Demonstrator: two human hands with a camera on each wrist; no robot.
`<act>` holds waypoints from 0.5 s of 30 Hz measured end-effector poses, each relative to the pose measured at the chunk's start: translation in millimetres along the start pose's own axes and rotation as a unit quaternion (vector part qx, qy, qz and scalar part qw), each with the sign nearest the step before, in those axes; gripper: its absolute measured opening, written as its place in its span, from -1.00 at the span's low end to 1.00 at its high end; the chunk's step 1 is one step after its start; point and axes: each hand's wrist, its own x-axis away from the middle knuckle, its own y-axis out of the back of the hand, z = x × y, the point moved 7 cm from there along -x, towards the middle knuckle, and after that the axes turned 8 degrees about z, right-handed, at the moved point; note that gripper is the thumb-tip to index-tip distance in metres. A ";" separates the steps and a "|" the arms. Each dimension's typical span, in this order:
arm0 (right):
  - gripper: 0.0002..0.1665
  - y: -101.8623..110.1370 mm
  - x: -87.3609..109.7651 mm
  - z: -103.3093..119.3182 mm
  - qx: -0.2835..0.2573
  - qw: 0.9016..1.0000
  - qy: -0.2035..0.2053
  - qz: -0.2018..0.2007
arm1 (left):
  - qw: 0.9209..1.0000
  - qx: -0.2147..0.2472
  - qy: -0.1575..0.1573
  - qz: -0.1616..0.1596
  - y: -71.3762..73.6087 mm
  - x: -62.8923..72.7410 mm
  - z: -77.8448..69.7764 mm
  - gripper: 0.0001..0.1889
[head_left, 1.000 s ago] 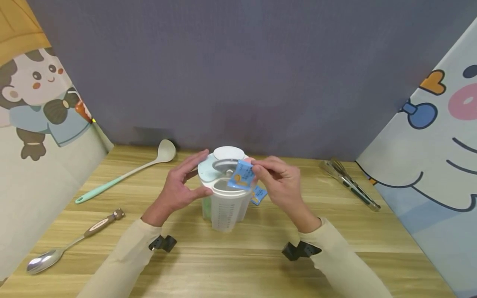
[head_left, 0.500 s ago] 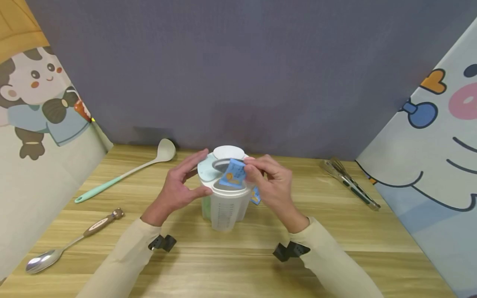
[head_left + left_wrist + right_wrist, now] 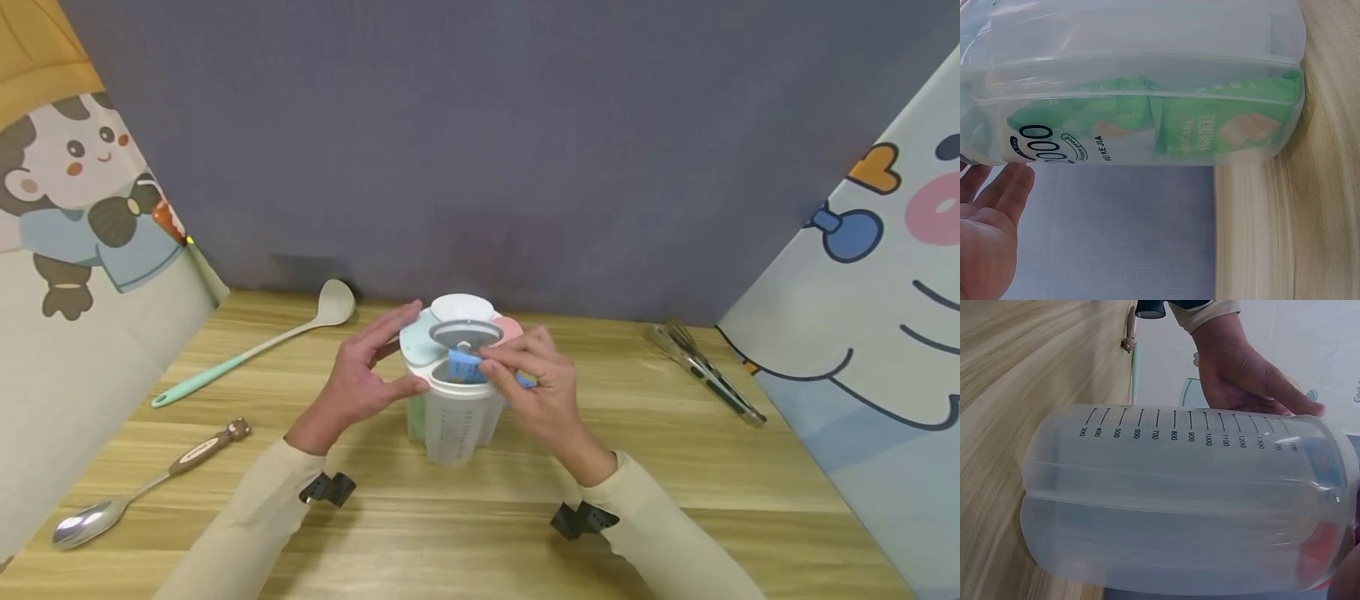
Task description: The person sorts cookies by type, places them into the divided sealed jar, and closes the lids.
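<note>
A clear divided storage container [image 3: 453, 429] stands upright on the table, with white, mint and pink lids. Its front compartment is uncovered, the grey-rimmed flap [image 3: 467, 334] raised. My left hand [image 3: 363, 379] holds the container's left side near the top, thumb in front and fingers behind. Between thumb and fingers my right hand [image 3: 536, 383] pinches a blue snack packet [image 3: 463, 365], partly inside that opening. Its blue shows through the wall in the right wrist view. Green snack packets [image 3: 1235, 119] lie in another compartment. Another blue packet [image 3: 528, 381] is mostly hidden behind the right hand.
A ladle [image 3: 334, 303] with a mint handle lies at the back left, and a spoon [image 3: 92, 523] with a brown bear-topped handle at the front left. Tongs [image 3: 705, 375] and a whisk [image 3: 681, 335] are at the right. A grey partition [image 3: 480, 150] stands behind the table.
My right hand has moved left and down, bringing the blue packet from above the container into the front opening. The left hand keeps its place.
</note>
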 end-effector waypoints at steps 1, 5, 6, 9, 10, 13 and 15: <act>-0.70 -0.1 0.3 0.0 -0.003 1.000 0.000 0.001 | 1.000 0.000 -0.001 0.000 -0.1 0.0 -0.1 -0.07; -0.71 0.7 0.4 0.2 -0.018 1.000 0.003 -0.001 | 1.000 0.002 -0.003 -0.002 0.0 0.3 0.8 -0.07; -0.71 0.9 0.3 0.4 -0.021 1.000 0.005 -0.001 | 1.000 0.002 -0.003 -0.001 -0.2 0.4 0.9 -0.07; -0.70 1.5 0.0 1.0 -0.020 1.000 0.013 -0.002 | 1.000 0.002 0.003 0.002 -0.6 0.5 1.0 -0.07; -0.70 1.5 0.0 1.3 -0.018 1.000 0.015 -0.003 | 1.000 0.002 0.005 0.003 -0.7 0.6 1.0 -0.07; -0.71 2.2 0.2 1.4 -0.019 1.000 0.018 -0.004 | 1.000 0.003 0.007 0.004 -0.6 0.4 0.6 -0.07; -0.72 3.0 0.4 0.8 -0.033 0.999 0.014 -0.006 | 1.000 0.005 0.008 0.004 -0.2 0.3 0.5 -0.06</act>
